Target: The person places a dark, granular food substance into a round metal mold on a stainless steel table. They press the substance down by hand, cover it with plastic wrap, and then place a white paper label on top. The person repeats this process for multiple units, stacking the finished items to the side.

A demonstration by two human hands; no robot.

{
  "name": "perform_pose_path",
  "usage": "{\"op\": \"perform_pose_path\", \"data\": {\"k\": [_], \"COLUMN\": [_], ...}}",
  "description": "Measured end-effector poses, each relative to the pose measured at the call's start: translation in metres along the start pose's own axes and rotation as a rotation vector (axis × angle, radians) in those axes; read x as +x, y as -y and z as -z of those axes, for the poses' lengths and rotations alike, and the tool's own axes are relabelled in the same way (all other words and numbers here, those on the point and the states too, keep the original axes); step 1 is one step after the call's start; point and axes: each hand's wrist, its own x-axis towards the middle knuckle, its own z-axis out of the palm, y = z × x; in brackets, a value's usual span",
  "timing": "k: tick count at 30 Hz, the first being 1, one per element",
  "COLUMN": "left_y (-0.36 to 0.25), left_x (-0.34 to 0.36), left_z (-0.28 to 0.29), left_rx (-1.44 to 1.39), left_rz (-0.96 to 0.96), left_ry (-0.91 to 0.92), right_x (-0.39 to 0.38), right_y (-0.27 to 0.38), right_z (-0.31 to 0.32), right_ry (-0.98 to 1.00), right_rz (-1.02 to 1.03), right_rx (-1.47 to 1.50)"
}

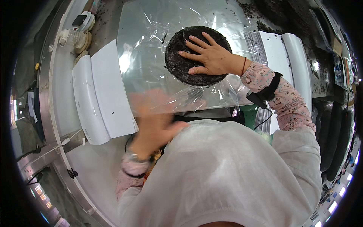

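A round, dark, flaky disc, which looks like dried seaweed, lies on clear plastic film spread over a pale board. My right hand rests flat on top of the disc, fingers spread, palm toward its right side. Near the front left edge of the film is my left hand, badly smeared by motion. Its thumb points right, but whether the fingers pinch the film cannot be made out. Wrinkles and bright glints run across the film around the disc.
Left of the board lies a stack of white sheets with a curled edge; another stack of sheets stands at the right. Dark flakes litter the far right of the table. A tape roll and a small jar sit at the far left.
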Motion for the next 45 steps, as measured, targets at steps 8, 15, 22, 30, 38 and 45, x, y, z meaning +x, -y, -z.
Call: {"op": "perform_pose_path", "data": {"k": [8,15,22,30,38,45], "left_y": [-0.03,-0.051,-0.008,0.05,0.024,0.019], "left_x": [0.034,0.052,-0.036,0.017,0.074,0.095], "left_z": [-0.025,-0.077,-0.074,-0.106,-0.096,-0.13], "left_rx": [0.222,0.156,-0.184,-0.524,-0.185,0.107], "left_rz": [-0.287,-0.536,-0.223,0.38,0.031,0.035], "left_ry": [0.06,0.172,0.501,0.094,-0.008,0.048], "right_x": [-0.006,0.001,-0.003,-0.038,-0.043,-0.05], "right_y": [0.001,0.005,0.009,0.031,0.029,0.002], "right_z": [-0.001,-0.001,-0.001,0.018,0.011,0.025], "right_ry": [0.007,0.022,-0.035,0.005,-0.029,0.085], "right_rz": [-0.04,-0.027,-0.032,-0.047,-0.027,0.06], "right_rx": [-0.025,-0.032,-0.011,0.041,0.07,0.404]}}
